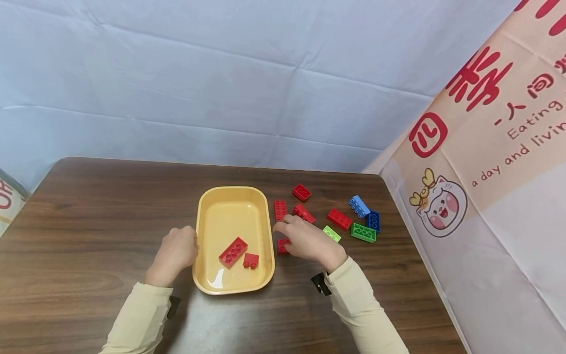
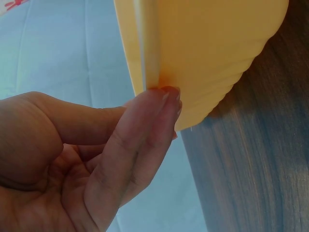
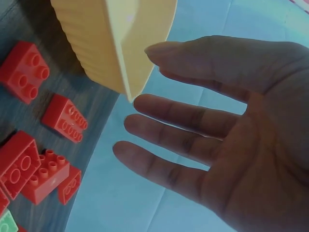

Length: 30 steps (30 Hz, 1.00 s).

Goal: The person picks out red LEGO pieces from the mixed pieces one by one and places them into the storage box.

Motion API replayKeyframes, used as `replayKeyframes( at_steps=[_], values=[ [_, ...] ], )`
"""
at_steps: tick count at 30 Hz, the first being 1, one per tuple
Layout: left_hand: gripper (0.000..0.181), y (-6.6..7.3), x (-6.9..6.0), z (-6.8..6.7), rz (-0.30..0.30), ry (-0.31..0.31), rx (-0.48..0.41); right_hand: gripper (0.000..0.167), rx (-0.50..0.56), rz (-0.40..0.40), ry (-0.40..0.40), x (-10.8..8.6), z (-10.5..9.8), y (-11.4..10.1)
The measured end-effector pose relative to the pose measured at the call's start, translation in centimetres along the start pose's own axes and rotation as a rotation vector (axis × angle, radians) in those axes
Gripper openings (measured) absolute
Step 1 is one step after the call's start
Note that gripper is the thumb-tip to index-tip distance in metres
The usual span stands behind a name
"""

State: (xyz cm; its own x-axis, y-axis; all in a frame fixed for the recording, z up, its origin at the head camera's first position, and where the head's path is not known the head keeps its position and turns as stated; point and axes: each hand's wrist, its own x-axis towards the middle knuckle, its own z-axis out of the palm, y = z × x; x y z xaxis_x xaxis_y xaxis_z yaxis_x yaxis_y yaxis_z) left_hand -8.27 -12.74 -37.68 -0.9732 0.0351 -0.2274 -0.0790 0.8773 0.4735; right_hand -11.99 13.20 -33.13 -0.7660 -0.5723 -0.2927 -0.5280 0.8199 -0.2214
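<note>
With the left hand (image 1: pixel 178 250) pinching the yellow tray (image 1: pixel 227 211) and the right hand (image 1: pixel 307 241) holding nothing, fingers extended beside the opposite rim, best keep it level so the red bricks (image 1: pixel 233 252) between both hands' fingers don't slide.

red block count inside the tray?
2. Both lie toward the near end of the tray: a longer red block, and a smaller red block just right of it. None seem hidden inside.
</note>
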Motion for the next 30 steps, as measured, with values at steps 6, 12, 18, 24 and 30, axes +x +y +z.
replayKeyframes(
  at_steps=[6, 12, 18, 24, 30],
  values=[
    [0.019, 0.0, 0.0, -0.1, -0.009, -0.008, -0.001, 0.039, 0.036, 0.007, -0.014, 0.2, 0.5, 0.4],
    [0.019, 0.0, 0.0, -0.1, -0.002, 0.006, 0.001, 0.039, 0.066, 0.005, -0.033, 0.5, 1.3, 1.0],
    [0.018, 0.0, 0.0, 0.0, 0.001, 0.009, 0.001, 0.041, 0.076, 0.028, -0.051, 0.7, 1.8, 1.4],
    [0.017, 0.0, 0.0, 0.0, -0.001, 0.008, -0.001, 0.043, 0.089, 0.053, -0.06, 0.9, 2.3, 1.6],
    [0.019, -0.1, 0.1, 0.1, 0.01, 0.005, 0.005, 0.042, 0.09, 0.036, -0.06, 1.1, 3.1, 2.0]
  ],
)
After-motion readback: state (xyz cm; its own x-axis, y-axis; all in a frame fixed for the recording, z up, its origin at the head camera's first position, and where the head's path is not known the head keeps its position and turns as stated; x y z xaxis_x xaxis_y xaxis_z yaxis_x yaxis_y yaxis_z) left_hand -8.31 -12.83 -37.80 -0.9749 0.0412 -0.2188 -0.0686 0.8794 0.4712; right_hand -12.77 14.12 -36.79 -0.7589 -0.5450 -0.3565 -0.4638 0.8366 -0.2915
